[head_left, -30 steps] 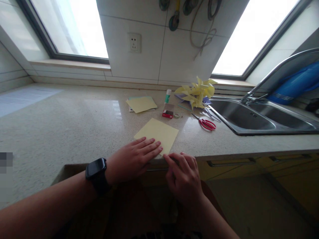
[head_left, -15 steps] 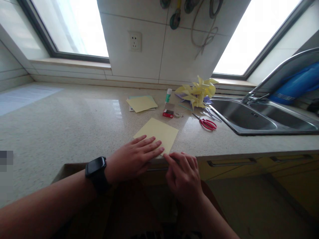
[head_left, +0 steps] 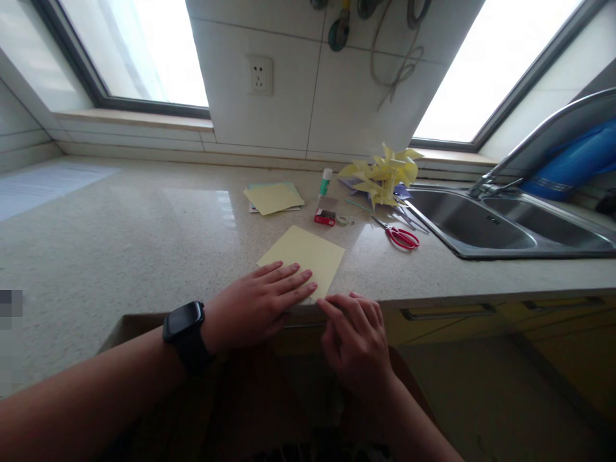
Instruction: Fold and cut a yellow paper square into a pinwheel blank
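A square sheet of pale yellow paper [head_left: 308,247] lies at the counter's front edge, its near corner toward me. My left hand [head_left: 269,292] rests flat on it with fingers spread, holding nothing; a black watch [head_left: 185,324] is on that wrist. At the near corner, my right hand [head_left: 353,327] has its fingers curled, the index fingertip at or touching the paper. Whatever those curled fingers may hold is hidden. Beyond the sheet are a small red box [head_left: 325,219], a roll of tape [head_left: 342,220] and a glue stick [head_left: 325,182].
More coloured paper [head_left: 274,199] is stacked behind. Red-handled scissors [head_left: 402,238] lie to the right, near yellow paper pinwheels [head_left: 385,176]. A steel sink [head_left: 466,221] with a tap [head_left: 481,186] is set in the counter [head_left: 168,244]. Printed sheets [head_left: 52,183] lie far left.
The right index fingertip has shifted very slightly right along the paper's near corner. My left hand stays on the sheet, and the view has tilted a touch.
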A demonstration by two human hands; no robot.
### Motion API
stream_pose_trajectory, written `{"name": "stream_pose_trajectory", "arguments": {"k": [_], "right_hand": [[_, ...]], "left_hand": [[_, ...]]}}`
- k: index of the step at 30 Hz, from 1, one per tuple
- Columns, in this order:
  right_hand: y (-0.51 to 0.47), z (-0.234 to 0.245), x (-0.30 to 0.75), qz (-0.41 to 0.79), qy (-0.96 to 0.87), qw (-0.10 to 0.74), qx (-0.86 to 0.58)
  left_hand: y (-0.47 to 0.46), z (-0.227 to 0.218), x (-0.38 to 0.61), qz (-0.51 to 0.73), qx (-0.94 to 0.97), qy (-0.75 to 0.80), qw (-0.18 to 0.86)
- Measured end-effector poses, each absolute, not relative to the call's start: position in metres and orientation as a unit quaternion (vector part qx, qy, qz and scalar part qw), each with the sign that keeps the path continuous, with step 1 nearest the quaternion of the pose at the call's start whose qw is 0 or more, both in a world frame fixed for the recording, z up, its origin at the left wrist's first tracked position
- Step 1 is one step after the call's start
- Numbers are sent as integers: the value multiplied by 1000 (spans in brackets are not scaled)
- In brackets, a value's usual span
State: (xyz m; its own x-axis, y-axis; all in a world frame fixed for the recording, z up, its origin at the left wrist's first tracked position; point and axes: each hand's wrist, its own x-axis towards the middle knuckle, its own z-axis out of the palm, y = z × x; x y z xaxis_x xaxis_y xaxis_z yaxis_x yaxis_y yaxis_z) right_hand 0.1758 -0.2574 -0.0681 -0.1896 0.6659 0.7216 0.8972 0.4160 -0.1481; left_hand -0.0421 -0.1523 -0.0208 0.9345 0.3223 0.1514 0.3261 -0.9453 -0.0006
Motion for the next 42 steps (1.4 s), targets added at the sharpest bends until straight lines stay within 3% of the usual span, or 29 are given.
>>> {"name": "stream_pose_trajectory", "arguments": {"k": [27, 36, 42], "right_hand": [[-255, -63, 169, -172, -740, 307, -573], [-259, -68, 174, -164, -749, 352, -537], [-257, -66, 173, -168, -747, 334, -549]], "left_hand": [[-153, -22, -42, -79, -984, -161, 14], [-153, -21, -41, -82, -983, -161, 9], [-154, -22, -42, -84, -983, -162, 14]]}}
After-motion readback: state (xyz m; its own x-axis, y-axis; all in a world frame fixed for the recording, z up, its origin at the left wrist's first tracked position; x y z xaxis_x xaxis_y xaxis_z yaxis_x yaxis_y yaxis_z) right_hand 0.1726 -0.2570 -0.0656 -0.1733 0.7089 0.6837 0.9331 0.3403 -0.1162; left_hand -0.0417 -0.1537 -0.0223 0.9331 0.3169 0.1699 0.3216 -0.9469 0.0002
